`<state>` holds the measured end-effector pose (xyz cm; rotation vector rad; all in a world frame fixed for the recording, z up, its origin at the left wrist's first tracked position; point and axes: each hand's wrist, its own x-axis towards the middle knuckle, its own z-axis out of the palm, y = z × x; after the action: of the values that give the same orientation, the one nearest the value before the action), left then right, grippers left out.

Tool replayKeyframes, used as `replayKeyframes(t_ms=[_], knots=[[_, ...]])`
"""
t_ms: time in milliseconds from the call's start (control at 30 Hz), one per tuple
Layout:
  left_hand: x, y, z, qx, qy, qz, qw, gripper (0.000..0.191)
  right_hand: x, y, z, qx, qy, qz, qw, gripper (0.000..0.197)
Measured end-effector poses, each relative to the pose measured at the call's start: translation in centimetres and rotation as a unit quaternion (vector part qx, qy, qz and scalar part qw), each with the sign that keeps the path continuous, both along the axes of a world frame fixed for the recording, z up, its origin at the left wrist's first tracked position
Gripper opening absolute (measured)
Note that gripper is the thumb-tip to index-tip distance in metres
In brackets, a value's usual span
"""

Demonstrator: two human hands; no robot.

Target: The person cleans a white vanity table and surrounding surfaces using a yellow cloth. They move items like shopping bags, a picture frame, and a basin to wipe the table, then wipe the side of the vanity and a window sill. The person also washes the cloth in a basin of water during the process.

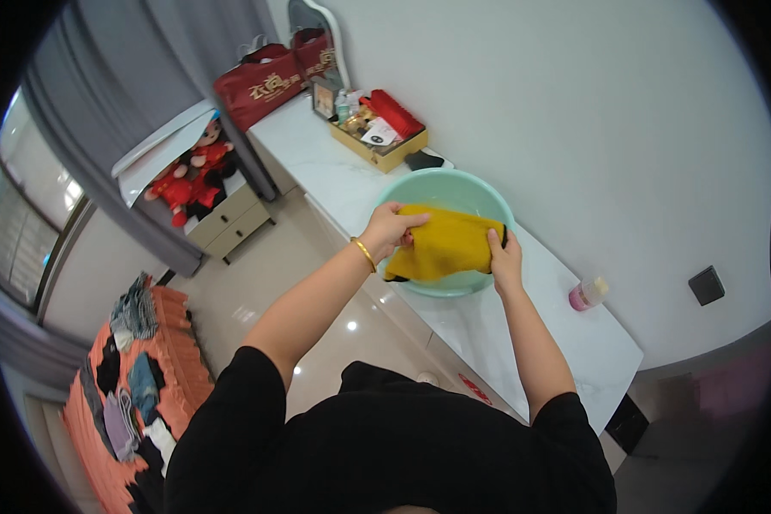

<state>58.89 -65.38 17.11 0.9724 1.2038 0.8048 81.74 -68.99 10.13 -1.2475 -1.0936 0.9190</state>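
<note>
A yellow cloth with black edging (453, 244) is stretched between my two hands, above a light green plastic basin (482, 186). My left hand (392, 230), with a gold bangle on the wrist, pinches the cloth's left upper part between thumb and fingers. At its right edge my right hand (506, 257) grips it, thumb on the near face. The basin stands on a white marble-patterned countertop (469, 334). The cloth hides much of the basin's inside, and its lower left part is blurred.
Behind the basin are a yellow box of small items (385, 157) and a black object (424, 160). A pink bottle (588, 294) stands to the right, near the wall. Farther left are a red bag (260, 87), dolls on a drawer cabinet (238, 231), and clothes on an orange-covered bed (173, 321).
</note>
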Motion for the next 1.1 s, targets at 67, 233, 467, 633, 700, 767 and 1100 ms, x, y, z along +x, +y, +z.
replayKeyframes(t_ms=[67,233,467,633,700,767,1100], knots=[[1.2,4.2,-2.9,0.025,0.071,0.036,0.997,0.055,0.3,4.3,-4.0,-0.054,-0.13,-0.062,0.988,0.049],[2.0,9.6,-11.4,0.258,0.559,-0.203,0.761,0.082,-2.0,7.5,-7.4,-0.191,-0.422,-0.005,0.886,0.083],[3.0,10.7,-14.6,0.225,0.558,-0.501,0.622,0.109,-6.8,8.9,-8.5,-0.326,-0.608,0.104,0.717,0.103],[2.5,12.7,-17.3,0.228,0.575,-0.552,0.559,0.114,-8.5,9.7,-9.4,-0.363,-0.605,0.128,0.698,0.107],[2.5,13.1,-17.5,0.224,0.568,-0.558,0.562,0.109,-8.6,9.8,-10.3,-0.383,-0.577,0.132,0.709,0.107],[2.5,13.4,-16.7,0.222,0.549,-0.56,0.579,0.097,-8.3,9.8,-10.9,-0.39,-0.575,0.135,0.707,0.108],[2.7,16.9,-26.7,0.23,0.271,-0.372,0.858,0.036,-5.6,9.5,-10.3,-0.315,-0.559,0.185,0.744,0.038]])
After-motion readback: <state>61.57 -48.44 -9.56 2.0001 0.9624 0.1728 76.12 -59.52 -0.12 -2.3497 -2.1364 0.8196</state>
